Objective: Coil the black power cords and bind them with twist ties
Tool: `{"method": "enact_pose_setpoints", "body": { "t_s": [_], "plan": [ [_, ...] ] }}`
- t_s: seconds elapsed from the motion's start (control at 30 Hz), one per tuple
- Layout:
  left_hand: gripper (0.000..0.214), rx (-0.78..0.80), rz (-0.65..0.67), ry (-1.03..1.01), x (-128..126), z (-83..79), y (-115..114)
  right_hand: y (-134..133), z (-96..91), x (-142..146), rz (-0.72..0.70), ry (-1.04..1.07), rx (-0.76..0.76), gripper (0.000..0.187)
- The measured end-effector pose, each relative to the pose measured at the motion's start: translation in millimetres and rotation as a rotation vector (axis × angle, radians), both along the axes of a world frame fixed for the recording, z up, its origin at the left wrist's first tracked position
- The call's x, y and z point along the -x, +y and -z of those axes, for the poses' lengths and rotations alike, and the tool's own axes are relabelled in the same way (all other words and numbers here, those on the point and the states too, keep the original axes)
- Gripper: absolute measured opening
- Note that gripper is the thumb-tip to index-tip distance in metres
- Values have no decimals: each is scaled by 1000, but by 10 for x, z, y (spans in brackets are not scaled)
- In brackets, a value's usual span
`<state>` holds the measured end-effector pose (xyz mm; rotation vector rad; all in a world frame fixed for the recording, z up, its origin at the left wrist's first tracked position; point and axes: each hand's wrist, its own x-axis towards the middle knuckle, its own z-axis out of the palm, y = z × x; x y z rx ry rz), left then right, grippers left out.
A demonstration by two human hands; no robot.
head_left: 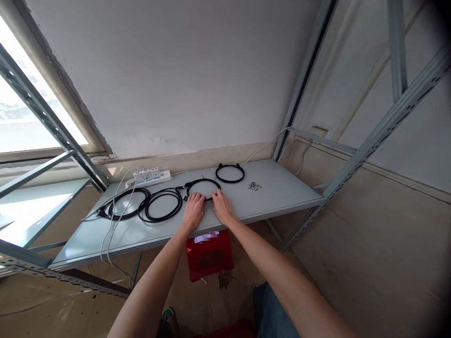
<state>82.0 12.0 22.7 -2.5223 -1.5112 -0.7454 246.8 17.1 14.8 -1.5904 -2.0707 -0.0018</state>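
Observation:
A coiled black cable lies on the grey shelf in front of me, with both hands at its near side. My left hand is closed on the coil's near left part, close to a dark connector; its fingertips are partly hidden. Gripping the near right part of the same coil, my right hand has its fingers bent around the cable. Small thin ends stick up at the coil's far side. Farther back and to the right sits another coiled black cable, with two dark bumps on its far rim.
Two larger black cable coils overlap at the left. Behind them is a white power strip with plugs, and white cords hang over the shelf's front edge. Thin black ties lie at right. Metal posts frame the shelf; a red box stands below.

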Motion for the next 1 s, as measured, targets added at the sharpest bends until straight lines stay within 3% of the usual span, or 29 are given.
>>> {"method": "enact_pose_setpoints", "body": {
  "t_s": [0.13, 0.33, 0.6, 0.8, 1.0],
  "plan": [
    [24, 10, -35, 42, -6, 22, 40, 83, 61, -32, 128, 116, 16, 31],
    [32, 96, -2, 56, -19, 6, 42, 136, 98, -51, 146, 121, 28, 32],
    [29, 73, -23, 112, -9, 55, 76, 115, 51, -49, 77, 267, 23, 29],
    [29, 94, -8, 142, -19, 34, 68, 96, 43, -85, 58, 378, -1, 45],
    [31, 111, 18, 169, -31, 21, 66, 65, 67, -136, -5, 631, 47, 25]
  ]
}}
